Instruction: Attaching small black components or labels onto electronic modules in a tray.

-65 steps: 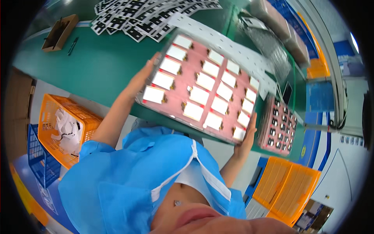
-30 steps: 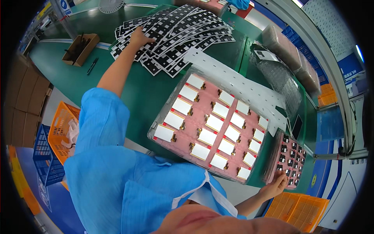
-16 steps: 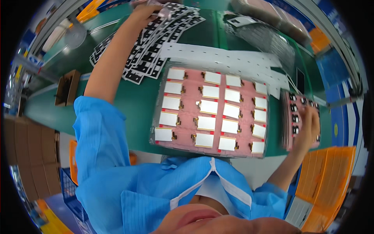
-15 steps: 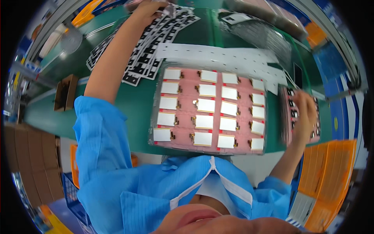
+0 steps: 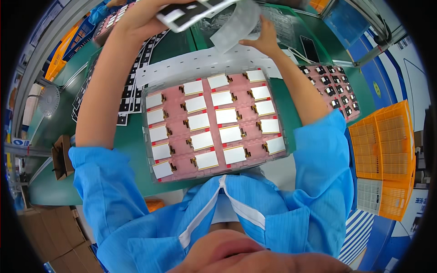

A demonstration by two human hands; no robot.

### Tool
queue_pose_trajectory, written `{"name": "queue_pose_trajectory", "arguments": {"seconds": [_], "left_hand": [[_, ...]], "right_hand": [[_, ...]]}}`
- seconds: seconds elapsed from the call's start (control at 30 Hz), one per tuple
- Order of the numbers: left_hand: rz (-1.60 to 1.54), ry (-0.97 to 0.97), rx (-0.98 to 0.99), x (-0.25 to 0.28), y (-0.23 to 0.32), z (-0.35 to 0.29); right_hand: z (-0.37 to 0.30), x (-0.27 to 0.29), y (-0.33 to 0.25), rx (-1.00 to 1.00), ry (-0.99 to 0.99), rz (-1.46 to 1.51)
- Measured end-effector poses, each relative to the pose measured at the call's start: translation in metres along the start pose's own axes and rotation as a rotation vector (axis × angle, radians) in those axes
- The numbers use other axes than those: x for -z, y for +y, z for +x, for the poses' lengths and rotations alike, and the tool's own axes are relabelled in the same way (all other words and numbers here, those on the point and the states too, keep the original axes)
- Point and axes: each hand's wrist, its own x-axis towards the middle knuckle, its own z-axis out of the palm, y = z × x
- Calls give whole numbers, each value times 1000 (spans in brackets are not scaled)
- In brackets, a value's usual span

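At the far left, my left hand (image 5: pixel 142 19) is closed on a stiff strip (image 5: pixel 193 12) patterned in black and white. A curved translucent film (image 5: pixel 236 28) hangs by the strip's right end. Beside that film my right hand (image 5: pixel 267 41) is raised, thumb and forefinger apart; whether it touches the film is unclear. Below both hands lies a clear tray with a pink liner (image 5: pixel 178 145), holding rows of white rectangular panels (image 5: pixel 198 121) with small gold-brown connector tails. More black-and-white strips (image 5: pixel 129 93) are fanned out under my left forearm.
White perforated sheets (image 5: pixel 182 66) lie behind the tray. A pink tray of small black parts (image 5: pixel 334 88) sits at right, near a phone (image 5: pixel 309 49). Clear plastic packaging (image 5: pixel 277 25) is at the back. A fan (image 5: pixel 48 101) and cardboard box (image 5: pixel 61 157) stand left; orange crates (image 5: pixel 382 154) right.
My left hand has lifted a strip off the fanned pile. My right hand has moved from the tray of black parts to the far middle, beside the film. The view has shifted.
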Motion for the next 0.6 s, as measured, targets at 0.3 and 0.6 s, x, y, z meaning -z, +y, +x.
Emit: {"name": "queue_pose_trajectory", "arguments": {"seconds": [0.3,0.6], "left_hand": [[267,111,-173,110,3,-61],[937,447,369,226,-82,-115]], "right_hand": [[33,-17,-18,126,-171,73],[-30,19,6,356,-561,-251]]}}
